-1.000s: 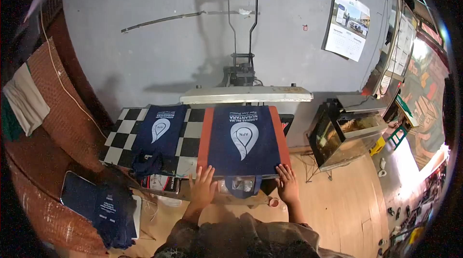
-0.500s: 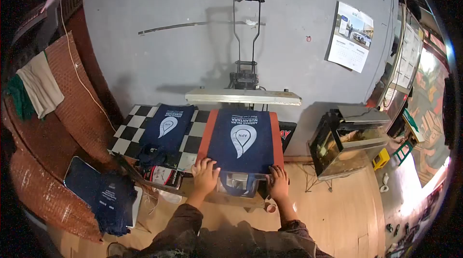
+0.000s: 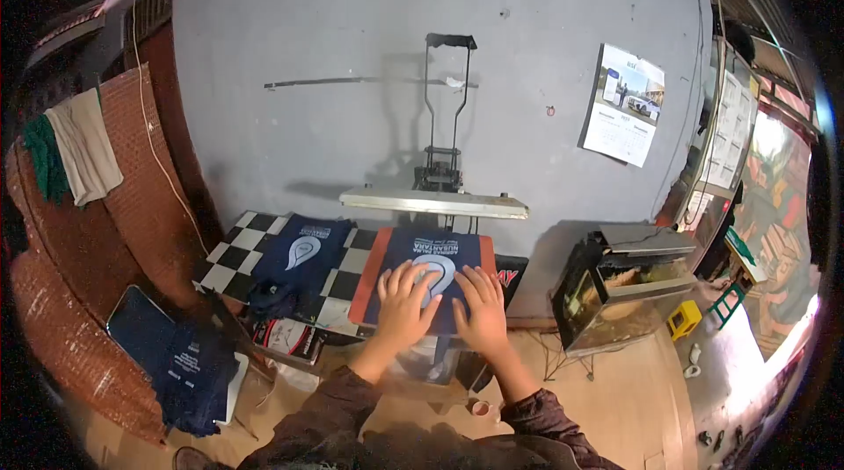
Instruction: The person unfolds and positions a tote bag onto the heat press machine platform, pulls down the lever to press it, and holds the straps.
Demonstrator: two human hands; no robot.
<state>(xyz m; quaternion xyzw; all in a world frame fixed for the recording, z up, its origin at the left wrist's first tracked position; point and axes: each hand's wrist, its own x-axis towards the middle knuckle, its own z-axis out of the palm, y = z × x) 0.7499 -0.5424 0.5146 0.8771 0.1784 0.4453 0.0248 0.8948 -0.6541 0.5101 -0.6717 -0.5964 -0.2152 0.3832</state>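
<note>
A dark blue bag [image 3: 447, 252] with a white pin-shaped print lies flat on the red-edged pad [image 3: 364, 294] of a heat press. My left hand [image 3: 404, 301] rests on the print's left side with fingers spread. On the right part of the cloth lies my right hand [image 3: 481, 307], its fingers apart as well. Both palms face down, and part of the print is covered. Just beyond my fingertips is the raised pale upper plate [image 3: 435, 203]. A second blue bag [image 3: 303, 250] with the same print lies on the checkered table [image 3: 230, 257] to the left.
The press's tall handle [image 3: 451, 41] rises before the grey wall. A glass tank [image 3: 620, 294] stands to the right. Dark printed cloth [image 3: 195, 373] lies at the lower left, and a small cup [image 3: 480, 408] is below the press.
Both hands have moved from the bag's near edge up onto its printed middle. The view has tilted up, so the press and wall appear lower.
</note>
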